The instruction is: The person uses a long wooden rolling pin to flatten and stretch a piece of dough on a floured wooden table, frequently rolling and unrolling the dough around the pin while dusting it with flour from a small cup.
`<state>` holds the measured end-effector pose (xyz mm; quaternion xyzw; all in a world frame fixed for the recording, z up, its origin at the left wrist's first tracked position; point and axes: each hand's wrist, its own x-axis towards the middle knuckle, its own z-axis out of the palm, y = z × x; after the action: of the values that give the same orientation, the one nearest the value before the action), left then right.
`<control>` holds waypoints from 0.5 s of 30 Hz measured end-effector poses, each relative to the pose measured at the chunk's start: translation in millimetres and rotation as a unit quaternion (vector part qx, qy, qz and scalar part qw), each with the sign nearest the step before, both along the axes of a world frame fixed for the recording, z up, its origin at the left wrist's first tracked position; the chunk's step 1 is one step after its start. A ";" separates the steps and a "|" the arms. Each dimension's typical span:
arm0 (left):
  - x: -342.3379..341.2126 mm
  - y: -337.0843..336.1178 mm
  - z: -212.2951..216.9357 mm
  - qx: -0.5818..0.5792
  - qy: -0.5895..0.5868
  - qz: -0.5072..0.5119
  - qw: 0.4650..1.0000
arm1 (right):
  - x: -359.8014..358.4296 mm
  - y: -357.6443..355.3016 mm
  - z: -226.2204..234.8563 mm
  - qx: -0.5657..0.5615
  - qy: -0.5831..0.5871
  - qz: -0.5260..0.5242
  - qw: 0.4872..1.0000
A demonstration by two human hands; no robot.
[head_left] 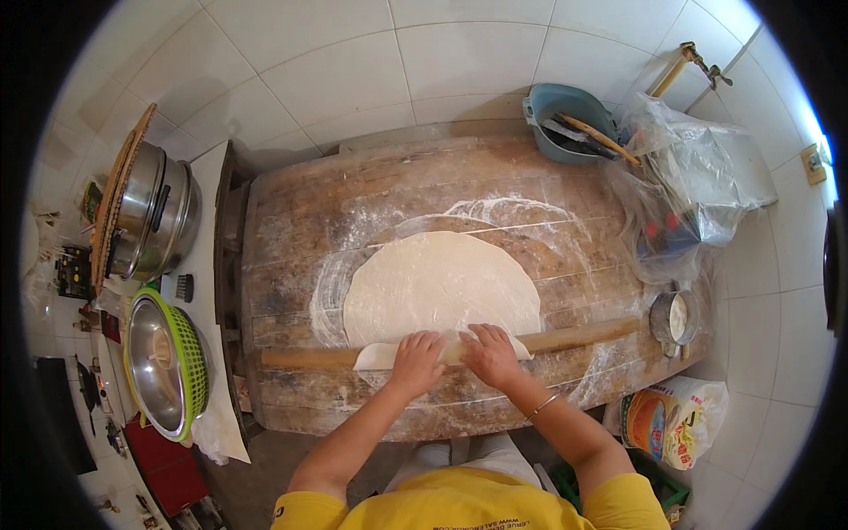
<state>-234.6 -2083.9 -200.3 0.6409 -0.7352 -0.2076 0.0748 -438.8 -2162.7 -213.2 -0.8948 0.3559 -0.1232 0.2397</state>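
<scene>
1. My left hand point(417, 364) lies palm down, fingers forward and close together, on the rolled near edge of the dough.
2. My right hand point(493, 355) lies just beside it, also palm down, fingers bent over the same roll; a thin silver-coloured bracelet point(542, 405) circles that wrist. Undersides hidden: I cannot tell whether either hand grips or only presses.
3. The broad, pale, rounded sheet of dough point(442, 287) spreads flat directly beyond my hands. Its near edge wraps around the long, light-brown wooden rolling pin point(583, 335) beneath them.
4. The pin runs crosswise, bare ends reaching out past both hands, right end angled slightly farther from me.
5. Under all this, the worn brown plank table point(291, 230); loose white flour point(508, 208) is smeared beyond the dough and along its left side.
6. Far right of my hands: a blue-grey plastic basin point(570, 99) with a wooden-handled tool point(587, 132) leaning in it; nearer, a crumpled clear plastic bag point(707, 168).
7. Right of the pin's end, a small round metal container point(661, 318) with white powder inside.
8. Well left of my hands, off the table: a shiny steel bowl point(155, 389) inside a lime-green plastic colander point(196, 375); beyond it, a steel pot point(146, 221).
</scene>
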 end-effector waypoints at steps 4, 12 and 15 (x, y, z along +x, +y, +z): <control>6.7 19.1 -12.9 -0.083 -0.072 -0.014 0.994 | -9.1 23.2 -1.4 -0.035 0.030 -0.028 0.999; 23.0 -55.4 0.7 -0.012 -0.105 -0.032 0.994 | 2.6 -44.9 -1.6 -0.067 0.076 -0.023 0.995; 25.9 -49.8 -13.8 0.003 -0.103 -0.043 0.994 | -0.6 -40.0 -21.0 -0.038 0.087 0.019 0.995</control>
<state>-208.7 -2133.7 -214.1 0.6267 -0.7655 -0.1454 -0.0125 -439.3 -2202.7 -234.2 -0.9171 0.3537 -0.0541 0.1757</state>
